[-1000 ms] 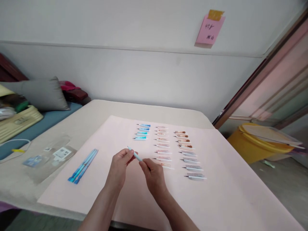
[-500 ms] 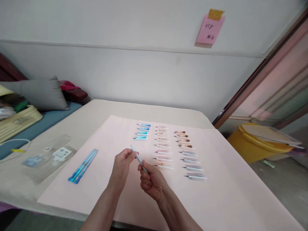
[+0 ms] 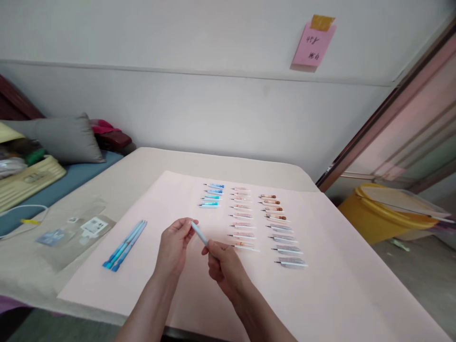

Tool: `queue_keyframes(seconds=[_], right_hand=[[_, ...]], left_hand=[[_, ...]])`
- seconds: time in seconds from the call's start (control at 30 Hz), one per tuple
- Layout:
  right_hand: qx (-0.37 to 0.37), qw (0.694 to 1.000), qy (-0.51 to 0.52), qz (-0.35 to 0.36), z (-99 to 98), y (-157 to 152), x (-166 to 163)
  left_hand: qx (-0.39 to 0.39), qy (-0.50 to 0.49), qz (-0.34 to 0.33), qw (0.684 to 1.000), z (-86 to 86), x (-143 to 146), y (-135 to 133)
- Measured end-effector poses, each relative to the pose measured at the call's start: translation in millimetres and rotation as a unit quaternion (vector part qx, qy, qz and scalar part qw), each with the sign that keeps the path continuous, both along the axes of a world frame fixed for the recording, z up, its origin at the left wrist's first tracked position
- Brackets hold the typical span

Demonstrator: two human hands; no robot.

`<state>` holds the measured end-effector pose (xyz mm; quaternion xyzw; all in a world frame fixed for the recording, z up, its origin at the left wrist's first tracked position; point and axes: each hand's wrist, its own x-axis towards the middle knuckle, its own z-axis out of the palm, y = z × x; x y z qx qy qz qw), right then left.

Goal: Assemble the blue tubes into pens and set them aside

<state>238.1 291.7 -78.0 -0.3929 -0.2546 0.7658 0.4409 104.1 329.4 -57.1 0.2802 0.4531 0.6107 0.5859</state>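
A pale blue pen [image 3: 199,232] is held slantwise between my two hands, above the pink sheet. My left hand [image 3: 174,244] pinches its upper tip between thumb and fingers. Wrapped round the lower part of the barrel, my right hand [image 3: 225,267] hides that end. Left of my hands lie three blue pens [image 3: 124,246] side by side. Beyond and to the right are rows of thin dark-tipped sticks, like pen refills, each beside a small patterned piece: blue pieces [image 3: 212,197], pinkish ones [image 3: 242,226], brown ones [image 3: 273,209] and greyish ones [image 3: 290,249].
The pink sheet [image 3: 320,304] covers much of the pale table [image 3: 221,161]. At the left lies a clear plastic bag [image 3: 76,240] with a label. A grey cushion [image 3: 67,137] sits behind it, a yellow bin [image 3: 377,213] stands at the right, and a pink note [image 3: 313,46] hangs on the wall.
Both hands have shifted slightly left with the pen. The dark point that showed at the pen's upper end is no longer visible at my left fingertips. The laid-out pieces have stayed put.
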Motion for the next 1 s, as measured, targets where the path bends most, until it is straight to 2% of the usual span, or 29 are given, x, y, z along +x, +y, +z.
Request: queue_keyframes(seconds=[0.07,0.17,0.27,0.37,0.47,0.53,0.6,0.7,0.8,0.87,0.9,1.0], right_hand=[[-0.058,0.992,0.101,0.046,-3.7,0.5,2.0],[-0.118,0.961,0.222,0.112,-9.3,1.8,7.3],[-0.13,0.934,0.294,0.155,-12.2,1.8,11.8],[-0.125,0.926,0.312,0.172,-11.3,0.4,12.5],[-0.105,0.953,0.25,0.135,-7.5,-0.6,9.1],[-0.06,0.983,0.156,0.071,-3.9,-0.2,6.1],[0.006,0.999,0.034,0.008,0.0,0.4,3.6],[0.106,0.98,-0.162,-0.054,5.0,-0.3,1.4],[0.209,0.924,-0.303,-0.109,7.0,-3.2,-0.5],[0.241,0.906,-0.326,-0.122,6.1,-5.0,-2.0],[0.232,0.914,-0.312,-0.114,5.1,-5.5,-2.6],[0.13,0.976,-0.168,-0.045,1.2,-4.8,-2.3]], left_hand=[[0.024,0.03,0.007,0.999,0.1,3.4,-0.8],[0.056,0.06,-0.003,0.997,2.3,6.5,-1.4],[0.067,0.037,-0.045,0.996,6.6,5.8,-2.0],[0.068,-0.003,-0.08,0.994,9.9,4.4,-2.3],[0.064,-0.013,-0.069,0.995,9.7,4.3,-1.5],[0.056,-0.015,-0.049,0.997,7.9,4.5,-0.7],[0.039,-0.024,-0.039,0.998,6.0,4.1,0.0],[0.007,-0.044,-0.039,0.998,4.1,2.4,0.2],[-0.022,-0.088,-0.052,0.995,3.4,0.0,0.0],[-0.037,-0.122,-0.072,0.989,3.0,-2.0,0.2],[-0.041,-0.133,-0.081,0.987,2.8,-3.1,0.4],[-0.045,-0.143,-0.096,0.984,2.2,-6.3,0.9]])
